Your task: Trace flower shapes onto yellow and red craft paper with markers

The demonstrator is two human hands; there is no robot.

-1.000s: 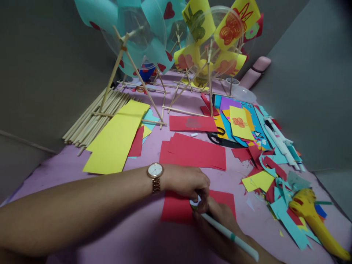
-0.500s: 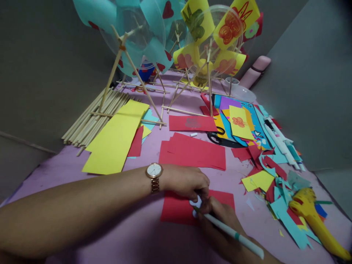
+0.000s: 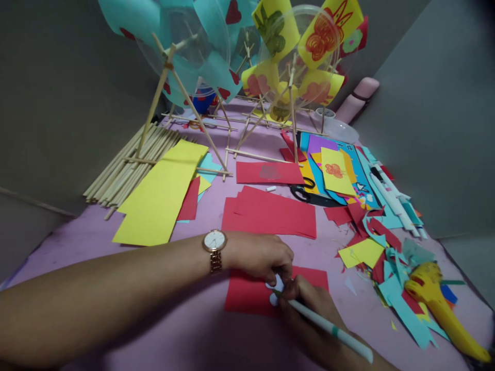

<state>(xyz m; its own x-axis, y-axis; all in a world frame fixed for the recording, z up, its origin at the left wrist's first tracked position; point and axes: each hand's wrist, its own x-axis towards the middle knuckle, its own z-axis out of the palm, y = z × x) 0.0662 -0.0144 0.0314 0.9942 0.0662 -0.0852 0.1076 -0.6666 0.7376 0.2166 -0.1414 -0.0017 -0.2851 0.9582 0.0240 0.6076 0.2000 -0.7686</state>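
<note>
Near the front middle, a red paper piece (image 3: 247,296) lies on the pink tabletop (image 3: 174,309). A small white cutout (image 3: 274,299) rests on it, partly hidden under my fingers. My left hand (image 3: 266,257), with a watch (image 3: 215,242) at the wrist, presses its curled fingertips on the cutout. My right hand (image 3: 305,309) grips a white marker (image 3: 328,327) with a green band, its green tip at the cutout's edge. Just beyond lie stacked red papers (image 3: 274,211) and a red strip (image 3: 268,173) with a dark print.
Yellow sheets (image 3: 162,190) and wooden sticks (image 3: 127,165) lie left. Paper pinwheels on stick stands (image 3: 197,113) rise behind. Scissors (image 3: 301,191) lie beyond the red stack. At right are paper scraps (image 3: 402,304), markers (image 3: 392,201) and a yellow glue gun (image 3: 444,314).
The view has shifted very slightly. Both hands stay at the white cutout, and the marker's back end has moved a little to the right.
</note>
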